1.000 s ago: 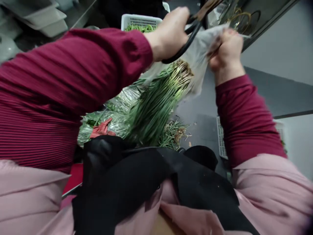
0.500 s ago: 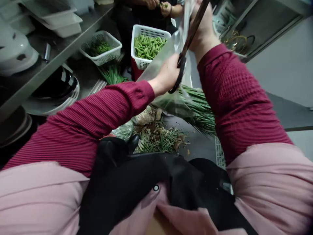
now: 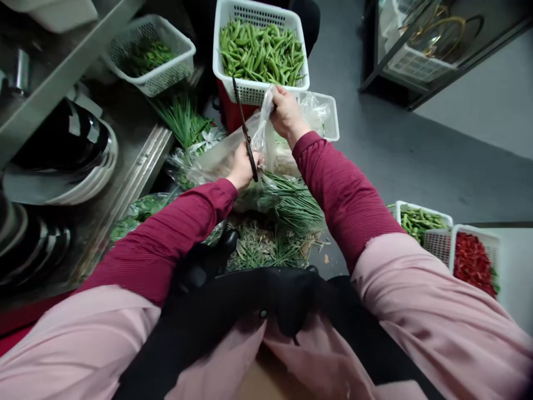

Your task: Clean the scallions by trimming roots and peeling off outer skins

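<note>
My left hand is closed around dark-handled scissors, whose blades point up and away from me. Its fingers also press against a clear plastic bag. Higher and to the right, my right hand pinches the bag's gathered edge. Long green chives stick out of the bag toward the lower right. Below them, a heap of trimmed green scraps lies on the floor near my boots.
A white basket of green pods stands just beyond my hands, with a basket of greens to its left. Metal shelving runs along the left. Baskets of green beans and red chillies sit at the right.
Both hands have come lower and to the left with the scissors, bag and chives. My view has tilted down, bringing the right-hand baskets into sight; the other person's hands have left view.
</note>
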The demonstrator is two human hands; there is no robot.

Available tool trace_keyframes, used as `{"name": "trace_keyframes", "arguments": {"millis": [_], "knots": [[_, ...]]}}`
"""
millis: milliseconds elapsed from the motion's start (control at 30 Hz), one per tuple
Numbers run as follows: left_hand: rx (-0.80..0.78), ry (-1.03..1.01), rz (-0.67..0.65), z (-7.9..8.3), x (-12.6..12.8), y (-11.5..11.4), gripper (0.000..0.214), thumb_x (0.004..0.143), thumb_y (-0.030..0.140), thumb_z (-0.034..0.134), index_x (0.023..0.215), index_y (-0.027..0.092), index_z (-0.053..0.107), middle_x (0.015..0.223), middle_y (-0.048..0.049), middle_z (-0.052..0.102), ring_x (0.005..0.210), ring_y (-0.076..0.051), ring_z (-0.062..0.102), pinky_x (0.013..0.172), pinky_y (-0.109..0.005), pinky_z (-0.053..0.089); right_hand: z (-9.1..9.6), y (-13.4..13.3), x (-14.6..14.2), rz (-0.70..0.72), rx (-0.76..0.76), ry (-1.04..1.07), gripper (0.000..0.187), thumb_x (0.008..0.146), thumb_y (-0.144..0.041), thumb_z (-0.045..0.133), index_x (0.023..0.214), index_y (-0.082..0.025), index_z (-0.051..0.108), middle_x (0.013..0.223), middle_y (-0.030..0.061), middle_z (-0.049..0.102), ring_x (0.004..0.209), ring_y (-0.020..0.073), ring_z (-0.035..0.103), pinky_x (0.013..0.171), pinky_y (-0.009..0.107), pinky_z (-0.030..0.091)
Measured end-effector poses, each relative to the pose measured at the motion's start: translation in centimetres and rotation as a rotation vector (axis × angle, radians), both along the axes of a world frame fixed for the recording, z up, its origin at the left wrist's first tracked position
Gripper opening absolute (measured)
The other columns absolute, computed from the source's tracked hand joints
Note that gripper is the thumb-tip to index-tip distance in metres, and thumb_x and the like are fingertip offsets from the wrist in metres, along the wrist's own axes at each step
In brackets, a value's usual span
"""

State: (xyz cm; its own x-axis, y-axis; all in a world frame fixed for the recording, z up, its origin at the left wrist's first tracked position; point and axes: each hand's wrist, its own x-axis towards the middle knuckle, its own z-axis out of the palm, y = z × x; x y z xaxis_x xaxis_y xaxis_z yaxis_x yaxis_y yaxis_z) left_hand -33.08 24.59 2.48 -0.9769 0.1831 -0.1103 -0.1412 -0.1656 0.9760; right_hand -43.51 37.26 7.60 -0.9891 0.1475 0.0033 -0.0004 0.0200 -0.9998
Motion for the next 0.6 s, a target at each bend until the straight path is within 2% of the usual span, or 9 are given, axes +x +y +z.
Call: {"name": "trace_keyframes", "arguments": {"millis": [67,167,267,367,400,433,467,533,600], "knots": [[0.104,-0.055,0.008,1.4,0.7,0.8,0.017,0.065,0.015,0.053,0.073,0.021,0.041,0.052,0.0071,0.045,0.042,-0.008,0.044,0.044,-0.021,0.037,1.3,0.2,-0.2,-0.014,-0.072,0.069,0.027,0.096,-0.024,0.038,0.069,-0.021,0.035,0.061,-0.0043,0.032,0.051,0.0074,0.037,0.051,0.018,0.038],[0.177,-0.117,0.023,2.1,2.2,2.1,0.019,0.065,0.017,0.054,0.074,0.022,0.038,0.051,0.0086,0.043,0.041,-0.007,0.042,0.043,-0.019,0.036,2.5,-0.8,-0.1,0.124,-0.103,0.123,0.025,0.094,-0.024,0.043,0.07,-0.02,0.039,0.061,-0.0044,0.034,0.051,0.0069,0.04,0.052,0.018,0.04],[0.208,-0.131,0.041,0.9,2.8,2.1,0.019,0.063,0.017,0.053,0.074,0.022,0.038,0.051,0.009,0.043,0.042,-0.007,0.043,0.044,-0.019,0.038,2.6,-2.1,-0.3,0.243,-0.044,0.146,0.024,0.09,-0.034,0.052,0.072,-0.02,0.044,0.062,-0.0037,0.043,0.056,0.0092,0.047,0.058,0.022,0.046],[0.197,-0.167,0.061,-1.6,2.1,0.0,0.019,0.058,0.015,0.053,0.069,0.021,0.039,0.05,0.0075,0.046,0.042,-0.008,0.047,0.044,-0.02,0.041,1.7,-1.6,-0.6,0.34,0.161,0.174,0.016,0.089,-0.026,0.051,0.075,-0.019,0.051,0.073,-0.0006,0.058,0.07,0.012,0.057,0.073,0.026,0.05],[0.169,-0.196,0.083,-2.5,1.7,-1.1,0.02,0.056,0.013,0.054,0.067,0.021,0.039,0.048,0.0072,0.046,0.041,-0.009,0.047,0.043,-0.021,0.041,1.2,-1.1,-0.3,0.353,0.251,0.185,0.007,0.087,-0.019,0.052,0.081,-0.018,0.055,0.083,0.0008,0.062,0.079,0.0128,0.059,0.08,0.027,0.05],[0.13,-0.237,0.121,-3.5,1.3,-2.3,0.021,0.053,0.01,0.054,0.064,0.02,0.039,0.046,0.0071,0.045,0.04,-0.009,0.046,0.042,-0.021,0.041,0.3,-0.4,0.3,0.332,0.341,0.192,0.009,0.083,-0.012,0.053,0.089,-0.017,0.057,0.094,0.0024,0.064,0.089,0.0137,0.059,0.086,0.028,0.049],[0.082,-0.295,0.177,-4.3,1.0,-3.6,0.022,0.051,0.008,0.054,0.062,0.02,0.039,0.044,0.0076,0.042,0.037,-0.009,0.044,0.041,-0.021,0.039,-0.7,0.1,1.3,0.275,0.429,0.193,0.021,0.08,-0.007,0.054,0.098,-0.016,0.058,0.105,0.0041,0.064,0.097,0.0147,0.058,0.091,0.029,0.047],[0.005,-0.429,0.288,-5.6,0.6,-6.0,0.021,0.049,0.004,0.051,0.058,0.019,0.039,0.041,0.0065,0.041,0.036,-0.009,0.043,0.039,-0.021,0.038,-3.7,0.7,5.0,0.091,0.598,0.163,0.037,0.076,-0.004,0.056,0.112,-0.014,0.055,0.117,0.0076,0.06,0.109,0.0173,0.054,0.099,0.032,0.043],[-0.036,-0.565,0.359,-6.2,0.6,-7.9,0.019,0.048,0.003,0.048,0.056,0.019,0.04,0.041,0.0037,0.043,0.036,-0.01,0.043,0.04,-0.022,0.04,-7.7,0.0,10.3,0.1,0.698,0.122,0.028,0.087,-0.013,0.047,0.113,-0.013,0.056,0.114,0.0093,0.062,0.107,0.0185,0.056,0.099,0.036,0.042]]}}
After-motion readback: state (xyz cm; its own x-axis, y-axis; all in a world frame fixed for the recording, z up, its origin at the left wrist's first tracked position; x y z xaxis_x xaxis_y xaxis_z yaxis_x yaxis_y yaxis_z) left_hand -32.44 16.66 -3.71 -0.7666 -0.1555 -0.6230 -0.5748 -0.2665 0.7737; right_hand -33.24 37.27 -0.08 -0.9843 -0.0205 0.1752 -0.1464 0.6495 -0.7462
